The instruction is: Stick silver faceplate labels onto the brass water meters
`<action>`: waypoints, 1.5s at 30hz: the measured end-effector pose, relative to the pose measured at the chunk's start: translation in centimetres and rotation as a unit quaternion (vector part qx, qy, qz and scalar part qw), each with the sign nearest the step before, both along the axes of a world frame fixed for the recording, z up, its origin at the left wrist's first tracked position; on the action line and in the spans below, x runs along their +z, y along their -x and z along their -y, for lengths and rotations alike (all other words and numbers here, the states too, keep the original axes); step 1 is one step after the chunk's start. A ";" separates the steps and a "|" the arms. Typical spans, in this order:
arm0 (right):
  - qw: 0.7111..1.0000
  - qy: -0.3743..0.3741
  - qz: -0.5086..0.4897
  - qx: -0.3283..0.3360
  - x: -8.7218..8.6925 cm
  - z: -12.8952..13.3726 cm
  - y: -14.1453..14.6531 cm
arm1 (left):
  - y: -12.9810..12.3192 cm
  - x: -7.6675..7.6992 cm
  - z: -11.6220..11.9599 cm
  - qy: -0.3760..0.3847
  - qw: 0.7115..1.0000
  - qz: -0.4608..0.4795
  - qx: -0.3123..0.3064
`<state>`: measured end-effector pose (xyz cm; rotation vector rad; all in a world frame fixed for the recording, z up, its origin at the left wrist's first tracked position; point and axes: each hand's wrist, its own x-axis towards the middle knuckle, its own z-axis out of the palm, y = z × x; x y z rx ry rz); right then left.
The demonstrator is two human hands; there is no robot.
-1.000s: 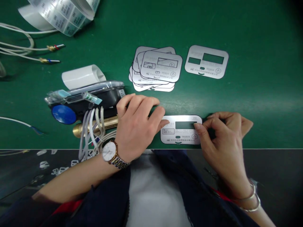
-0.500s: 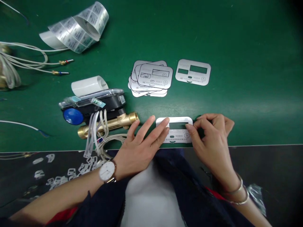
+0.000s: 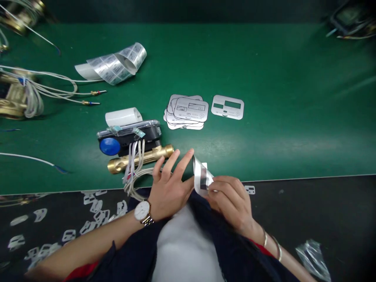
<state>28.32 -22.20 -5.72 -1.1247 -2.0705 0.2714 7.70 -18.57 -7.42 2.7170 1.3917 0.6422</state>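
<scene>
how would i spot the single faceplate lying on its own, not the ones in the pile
Start at the green mat and find the fanned stack of silver faceplates near its middle. Just right of it, apart, lies the lone faceplate, flat, with green showing through its cut-out windows.

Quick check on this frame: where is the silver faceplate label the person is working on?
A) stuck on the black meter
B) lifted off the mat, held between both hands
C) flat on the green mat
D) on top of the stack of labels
B: the silver faceplate label is off the green mat, bent, pinched by the right hand with the left hand's fingers against it.
</scene>
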 end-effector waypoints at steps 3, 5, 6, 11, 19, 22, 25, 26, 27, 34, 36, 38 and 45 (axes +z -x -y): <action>0.986 -0.021 -0.110 -0.121 0.6 -0.1 -1.0 | 1.2 0.9 0.0 -0.061 0.997 0.035 -0.027; 0.953 -0.012 -0.185 -0.239 1.2 -0.6 -2.0 | 2.4 2.3 -0.3 -0.125 0.990 0.059 -0.014; 0.930 0.009 -0.220 -0.295 1.5 -0.8 -2.5 | 3.1 3.2 -0.5 -0.150 0.986 0.067 0.005; 0.838 0.248 -0.345 -0.343 2.2 -1.7 -3.2 | 3.7 6.2 -1.7 -0.091 0.984 0.146 -0.043; 0.807 0.372 -0.394 -0.235 1.4 -0.3 -3.1 | 0.4 5.8 -2.4 0.335 0.897 0.288 -0.012; 0.818 0.380 -0.342 -0.264 1.2 0.0 -3.2 | 0.4 5.8 -3.7 0.345 0.905 0.243 -0.047; 0.844 0.378 -0.265 -0.275 1.0 -0.5 -3.2 | 0.2 5.6 -5.2 0.301 0.934 0.175 -0.084; 0.859 0.364 -0.230 -0.277 0.9 -0.9 -3.2 | 0.1 5.5 -5.7 0.268 0.948 0.147 -0.089; 0.879 0.338 -0.189 -0.280 0.8 -1.3 -3.2 | 0.0 5.2 -6.1 0.230 0.962 0.116 -0.089; 0.944 0.210 0.046 -0.251 -0.7 -4.3 -3.8 | -0.7 2.7 -7.8 0.085 0.994 -0.053 -0.031; 0.941 0.218 0.070 -0.248 -1.1 -4.7 -3.9 | -0.9 2.4 -7.8 0.086 0.994 -0.066 -0.026; 0.942 0.216 0.088 -0.243 -1.2 -4.8 -4.0 | -1.1 2.2 -7.7 0.083 0.994 -0.068 -0.022; 0.939 0.236 0.104 -0.229 -0.9 -5.4 -4.4 | -1.6 1.8 -7.6 0.082 0.995 -0.064 0.008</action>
